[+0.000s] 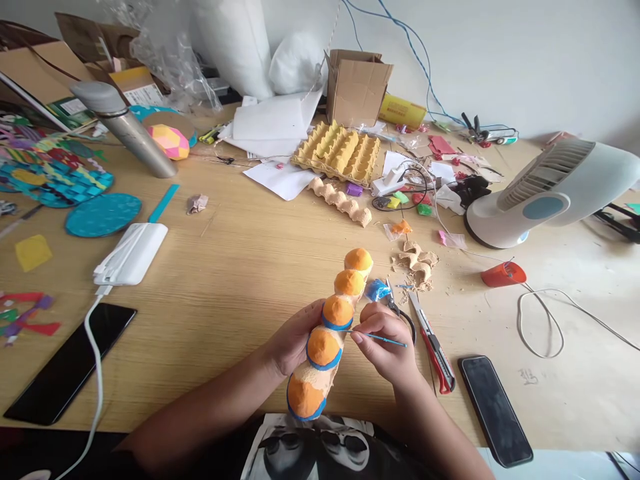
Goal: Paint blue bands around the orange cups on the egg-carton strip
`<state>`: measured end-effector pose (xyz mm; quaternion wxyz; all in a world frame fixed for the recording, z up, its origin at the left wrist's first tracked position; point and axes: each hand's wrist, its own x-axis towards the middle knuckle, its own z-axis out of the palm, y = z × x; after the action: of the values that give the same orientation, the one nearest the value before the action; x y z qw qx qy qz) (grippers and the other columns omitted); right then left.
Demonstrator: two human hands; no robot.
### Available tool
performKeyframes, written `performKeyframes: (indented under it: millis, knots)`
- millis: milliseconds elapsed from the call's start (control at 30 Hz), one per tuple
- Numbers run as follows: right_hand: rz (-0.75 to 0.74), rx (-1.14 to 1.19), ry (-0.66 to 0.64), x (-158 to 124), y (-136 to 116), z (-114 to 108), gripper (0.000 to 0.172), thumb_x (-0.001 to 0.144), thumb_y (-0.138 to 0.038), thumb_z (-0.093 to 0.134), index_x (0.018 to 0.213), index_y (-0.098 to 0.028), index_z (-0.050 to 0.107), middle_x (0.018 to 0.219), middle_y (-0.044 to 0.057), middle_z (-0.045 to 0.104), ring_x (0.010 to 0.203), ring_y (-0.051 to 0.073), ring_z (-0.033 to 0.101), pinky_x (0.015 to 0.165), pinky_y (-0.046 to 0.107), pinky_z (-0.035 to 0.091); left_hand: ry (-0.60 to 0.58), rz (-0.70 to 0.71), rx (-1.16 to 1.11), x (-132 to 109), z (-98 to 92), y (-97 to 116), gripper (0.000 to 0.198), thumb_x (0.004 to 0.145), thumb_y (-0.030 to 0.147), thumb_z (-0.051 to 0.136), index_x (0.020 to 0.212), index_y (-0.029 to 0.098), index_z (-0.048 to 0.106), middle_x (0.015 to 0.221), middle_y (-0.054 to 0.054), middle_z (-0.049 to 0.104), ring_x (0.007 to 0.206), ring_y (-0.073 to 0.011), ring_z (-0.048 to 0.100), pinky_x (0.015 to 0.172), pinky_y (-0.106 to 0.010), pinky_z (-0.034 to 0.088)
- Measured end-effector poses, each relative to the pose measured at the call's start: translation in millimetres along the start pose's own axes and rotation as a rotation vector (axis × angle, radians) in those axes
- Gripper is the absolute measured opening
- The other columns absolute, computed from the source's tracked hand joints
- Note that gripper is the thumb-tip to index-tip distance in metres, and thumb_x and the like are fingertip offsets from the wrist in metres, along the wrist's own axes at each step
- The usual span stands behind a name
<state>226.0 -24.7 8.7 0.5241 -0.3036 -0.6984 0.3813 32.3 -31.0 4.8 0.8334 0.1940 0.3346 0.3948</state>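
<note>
A strip of egg carton (325,343) has several domes covered in orange, and the three nearest my body carry blue along their lower edges. My left hand (296,339) is wrapped round the strip's left side, its fingers partly hidden behind it. In my right hand (383,337) a thin blue stick is pinched, its tip at the strip beside the third dome. A small blue lump (378,289) lies on the table just beyond my right hand, near black-handled scissors (407,320).
A red utility knife (436,350) and a phone (495,410) lie at the right, below a white fan (540,193). Torn carton pieces (417,260) and a yellow egg tray (337,153) are farther back. A power bank (133,253) and dark tablet (70,360) sit left.
</note>
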Motion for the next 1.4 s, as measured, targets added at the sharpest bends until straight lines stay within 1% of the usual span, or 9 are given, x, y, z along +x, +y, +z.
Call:
performKeyframes:
  millis: [100, 267, 500, 800, 967, 1100, 1233, 1333, 1400]
  knots:
    - [-0.021, -0.044, 0.017, 0, -1, 0, 0.014, 0.097, -0.016, 0.076, 0.087, -0.025, 0.072, 0.074, 0.000, 0.069, 0.069, 0.016, 0.061, 0.061, 0.031, 0.047, -0.052, 0.013, -0.031, 3, -3.4, -6, 0.045, 0.089, 0.064, 0.075, 0.077, 0.023, 0.064, 0.064, -0.003, 0.057, 0.059, -0.0173, 0.051, 0.061, -0.033, 0.037]
    - [-0.011, -0.153, 0.082, -2, 0, 0, 0.015, 0.097, -0.019, 0.075, 0.084, -0.025, 0.072, 0.071, 0.001, 0.067, 0.066, 0.018, 0.060, 0.059, 0.033, 0.047, -0.089, -0.014, -0.095, 4, -4.4, -7, 0.039, 0.092, 0.059, 0.076, 0.080, 0.023, 0.069, 0.067, -0.001, 0.059, 0.057, -0.0151, 0.049, 0.062, -0.032, 0.037]
    - [0.001, -0.020, 0.039, 0, 1, -1, 0.019, 0.099, -0.024, 0.074, 0.080, -0.025, 0.068, 0.071, 0.000, 0.064, 0.065, 0.017, 0.058, 0.059, 0.031, 0.046, -0.053, 0.034, -0.095, 3, -4.3, -8, 0.035, 0.094, 0.053, 0.077, 0.077, 0.023, 0.068, 0.067, -0.001, 0.057, 0.059, -0.0150, 0.047, 0.062, -0.032, 0.035]
    - [0.030, -0.154, 0.091, -1, 0, 2, 0.019, 0.097, -0.022, 0.074, 0.079, -0.024, 0.068, 0.071, 0.001, 0.066, 0.065, 0.018, 0.059, 0.059, 0.033, 0.048, -0.035, 0.072, -0.068, 6, -8.2, -13, 0.035, 0.089, 0.057, 0.081, 0.083, 0.024, 0.072, 0.075, -0.002, 0.061, 0.065, -0.0164, 0.051, 0.066, -0.032, 0.037]
    - [0.004, -0.045, 0.039, -1, 1, 0, 0.021, 0.098, -0.025, 0.074, 0.079, -0.025, 0.066, 0.070, 0.000, 0.065, 0.065, 0.017, 0.060, 0.059, 0.032, 0.048, -0.023, 0.048, -0.078, 5, -8.6, -13, 0.031, 0.092, 0.051, 0.079, 0.082, 0.023, 0.072, 0.077, -0.003, 0.063, 0.067, -0.0164, 0.052, 0.066, -0.032, 0.039]
    - [0.018, -0.058, 0.054, 0, 0, 0, 0.019, 0.097, -0.023, 0.075, 0.080, -0.024, 0.067, 0.072, 0.000, 0.066, 0.066, 0.017, 0.059, 0.060, 0.032, 0.048, -0.042, 0.043, -0.081, 5, -5.8, -13, 0.033, 0.092, 0.055, 0.078, 0.086, 0.023, 0.073, 0.081, -0.004, 0.068, 0.069, -0.0183, 0.058, 0.067, -0.033, 0.042]
    - [0.040, -0.041, 0.073, 0, -1, -1, 0.019, 0.098, -0.024, 0.075, 0.081, -0.025, 0.067, 0.072, -0.001, 0.065, 0.066, 0.016, 0.058, 0.061, 0.031, 0.047, -0.091, -0.015, -0.062, 4, -3.8, -9, 0.040, 0.091, 0.062, 0.075, 0.084, 0.023, 0.071, 0.066, -0.002, 0.062, 0.058, -0.0177, 0.056, 0.061, -0.032, 0.040]
    - [0.043, 0.027, 0.022, 1, -2, -2, 0.022, 0.099, -0.030, 0.075, 0.079, -0.025, 0.066, 0.071, 0.000, 0.066, 0.066, 0.017, 0.059, 0.060, 0.032, 0.048, -0.126, -0.060, 0.000, 1, -3.5, -3, 0.048, 0.090, 0.069, 0.072, 0.080, 0.023, 0.068, 0.056, -0.001, 0.056, 0.053, -0.0181, 0.055, 0.058, -0.032, 0.041]
    - [0.039, 0.022, -0.002, 1, -2, -3, 0.023, 0.099, -0.031, 0.075, 0.079, -0.025, 0.067, 0.070, 0.001, 0.067, 0.065, 0.018, 0.059, 0.059, 0.032, 0.048, -0.151, -0.110, 0.029, 0, -2.9, 0, 0.050, 0.090, 0.072, 0.069, 0.082, 0.023, 0.069, 0.056, -0.001, 0.057, 0.054, -0.0202, 0.058, 0.060, -0.034, 0.044]
